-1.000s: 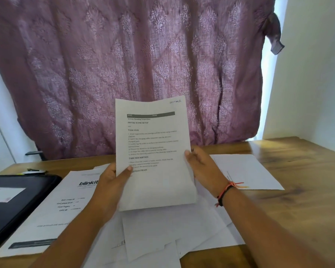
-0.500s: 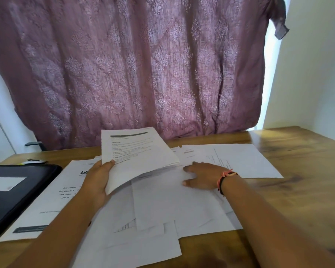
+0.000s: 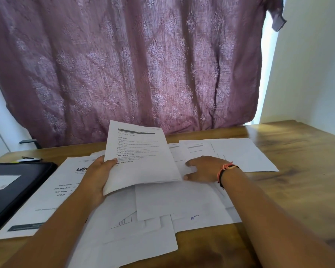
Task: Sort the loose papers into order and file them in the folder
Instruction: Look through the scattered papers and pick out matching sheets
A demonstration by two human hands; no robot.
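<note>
One wide-angle view looks from the person's head, forward and somewhat down across the brown wooden table [image 3: 298,190]. It sits close: both forearms enter from the frame's bottom corners. The left hand [image 3: 97,176], gripping a printed white sheaf of papers [image 3: 141,161], and the right hand [image 3: 203,169], flat on the loose white sheets [image 3: 182,202], lie near the centre. The table's far edge crosses mid-frame; above it the mauve patterned curtain [image 3: 133,64] fills the upper half. The black zip folder [image 3: 27,190] at the table's left edge is cut by the frame's left side.

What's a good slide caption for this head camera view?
Left hand holds a printed stack while the right hand rests on loose papers spread over the wooden table.
</note>
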